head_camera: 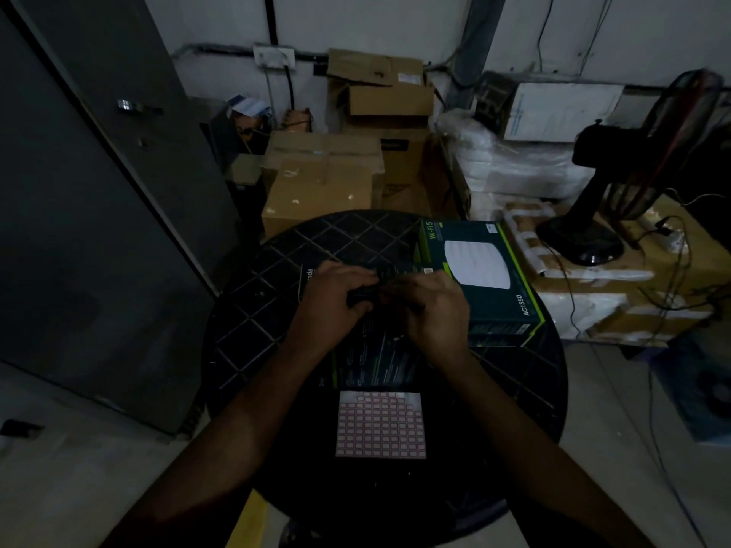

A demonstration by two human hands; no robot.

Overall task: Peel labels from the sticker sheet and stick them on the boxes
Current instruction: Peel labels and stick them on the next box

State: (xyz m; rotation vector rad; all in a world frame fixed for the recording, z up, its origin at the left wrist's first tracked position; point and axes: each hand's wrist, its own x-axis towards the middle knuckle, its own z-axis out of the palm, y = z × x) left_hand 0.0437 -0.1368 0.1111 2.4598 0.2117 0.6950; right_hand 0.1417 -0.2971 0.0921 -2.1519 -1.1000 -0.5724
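A sticker sheet (380,424) with several rows of pink-edged white labels lies flat at the near side of the round black table (253,294). Beyond it lies a dark box (375,361) with small print on top. My left hand (336,300) and my right hand (433,310) meet above that box. The left fingers curl around a small dark object (362,296). The right fingers are bent against it, and dim light hides what they hold. A second box (480,270), green-edged with a white disc pictured, sits at the right.
Brown cartons (320,183) are stacked behind the table. A black standing fan (593,231) and loose cables rest on taped cartons at the right. A grey metal cabinet (99,215) stands at the left. White wrapped bundles (514,168) lie at the back right.
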